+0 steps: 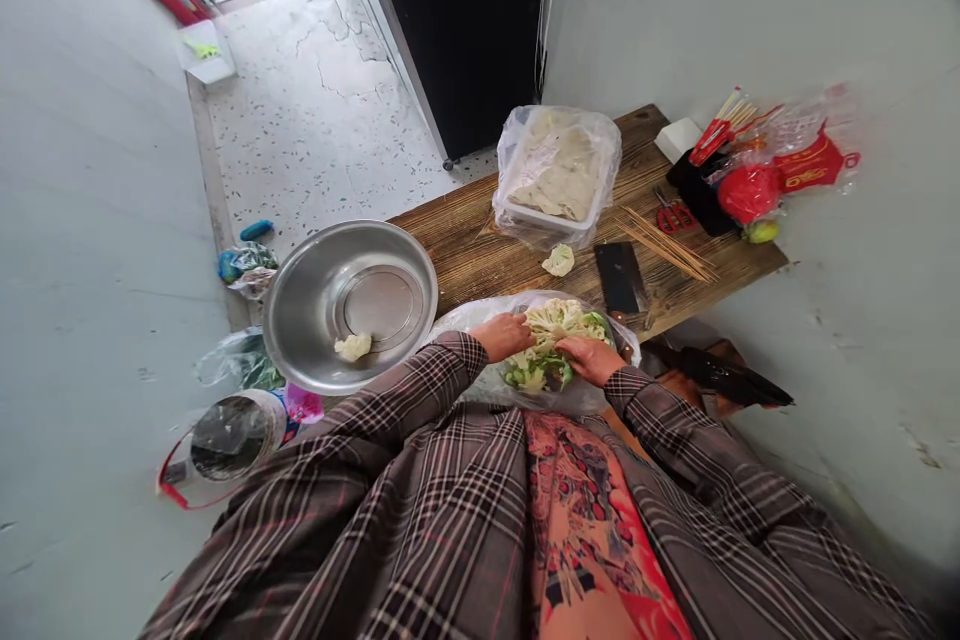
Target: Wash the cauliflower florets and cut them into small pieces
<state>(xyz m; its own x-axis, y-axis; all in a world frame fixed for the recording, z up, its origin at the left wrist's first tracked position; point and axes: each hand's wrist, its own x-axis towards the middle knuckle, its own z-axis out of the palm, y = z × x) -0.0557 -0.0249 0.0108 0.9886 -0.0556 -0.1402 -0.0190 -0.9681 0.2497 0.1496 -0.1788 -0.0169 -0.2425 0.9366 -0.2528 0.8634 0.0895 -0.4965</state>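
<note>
A large cauliflower (pixel 559 322) with cut stems and green leaves lies on a clear plastic bag (pixel 457 318) at the table's near edge. My left hand (pixel 502 335) grips its left side with curled fingers. From the right, my right hand (pixel 591 358) closes on the leafy near side, the thumb toward the middle; some fingertips are hidden. Beyond the cauliflower, a loose floret (pixel 559 260) rests on the wood. A dark-bladed cleaver (pixel 620 278) lies to its right. Another floret (pixel 352 347) sits inside the wide metal basin (pixel 300 265) on the left.
The wooden table (pixel 457 240) also holds a plastic-wrapped white tub (pixel 559 165), thin wooden skewers (pixel 667 245), red-handled scissors (pixel 675 216) and a red package (pixel 814 163). A bucket (pixel 232 435) stands at lower left. Walls flank both sides; a black panel (pixel 465 20) stands behind.
</note>
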